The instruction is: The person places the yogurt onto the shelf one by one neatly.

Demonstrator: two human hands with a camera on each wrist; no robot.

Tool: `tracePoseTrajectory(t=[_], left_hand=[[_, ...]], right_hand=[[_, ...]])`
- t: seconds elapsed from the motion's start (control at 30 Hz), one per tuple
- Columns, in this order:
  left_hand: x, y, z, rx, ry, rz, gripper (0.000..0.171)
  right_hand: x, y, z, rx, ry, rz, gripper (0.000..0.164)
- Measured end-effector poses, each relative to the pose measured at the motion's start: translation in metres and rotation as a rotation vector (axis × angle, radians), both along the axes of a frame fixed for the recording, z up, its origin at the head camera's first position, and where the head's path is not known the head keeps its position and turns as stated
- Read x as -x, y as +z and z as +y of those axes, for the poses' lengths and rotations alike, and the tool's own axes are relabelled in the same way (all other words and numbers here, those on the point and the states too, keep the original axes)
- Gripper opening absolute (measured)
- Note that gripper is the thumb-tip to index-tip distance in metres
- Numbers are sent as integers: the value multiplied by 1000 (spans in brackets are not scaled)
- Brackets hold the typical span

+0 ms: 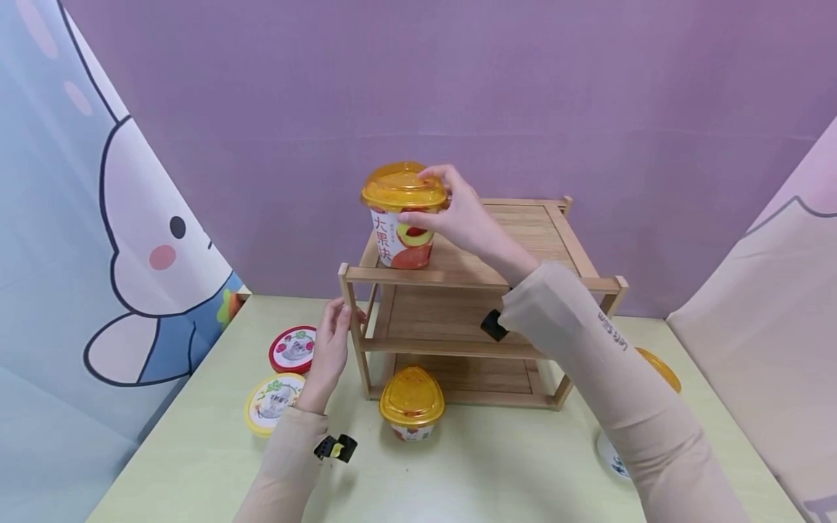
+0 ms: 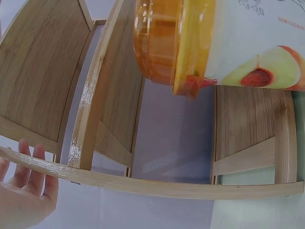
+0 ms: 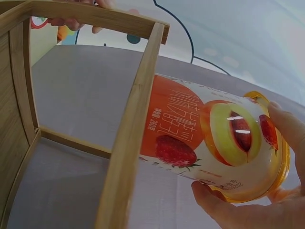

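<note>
My right hand (image 1: 467,221) holds a yogurt cup (image 1: 386,243) between thumb and fingers, near its domed amber lid (image 1: 399,190). The cup stands upright at the left front of a wooden rack's (image 1: 484,277) top shelf; peach and strawberry pictures show on it in the right wrist view. Whether its base touches the board I cannot tell. At the rack's left front post, my left hand (image 1: 330,349) has its fingers (image 2: 36,183) wrapped round the wood. A second yogurt cup (image 1: 412,407) with an amber lid stands on the table before the rack.
Left of the rack are a red-rimmed tub (image 1: 292,350) and a yellow-rimmed tub (image 1: 271,403), the latter partly behind my left wrist. At right, my sleeve partly hides an amber lid (image 1: 660,369) and a white container (image 1: 611,456). Purple cloth (image 1: 261,181) hangs behind the rack.
</note>
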State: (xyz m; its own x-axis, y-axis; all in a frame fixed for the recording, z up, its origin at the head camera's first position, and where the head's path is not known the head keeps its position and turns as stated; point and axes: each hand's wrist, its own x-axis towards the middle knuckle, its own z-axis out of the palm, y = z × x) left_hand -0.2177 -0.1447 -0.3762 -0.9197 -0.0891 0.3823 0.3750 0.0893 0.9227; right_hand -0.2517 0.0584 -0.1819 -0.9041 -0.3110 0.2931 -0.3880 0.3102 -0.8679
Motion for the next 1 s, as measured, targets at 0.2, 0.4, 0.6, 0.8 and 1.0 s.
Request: tracePoseTrajectory(t=[0.2,0.4,0.6,0.8,1.0], left_hand=[[0,0,0,-2,-1,6,31],[1,-1,0,-4,0,21,33],[2,-1,0,-17,-5,17,32],[1,-1,-1,-23,-9,16,31],[1,-2,-2,-25,0,32,30]], right_hand=[[-3,-3,-1,4,23,38,59],[-6,-3,-3,-16,35,77,58],[-7,-3,-1,-1,64,80,62],[-8,-6,3,-20,78,92,76],[-12,-10,8,-56,43,120,80]])
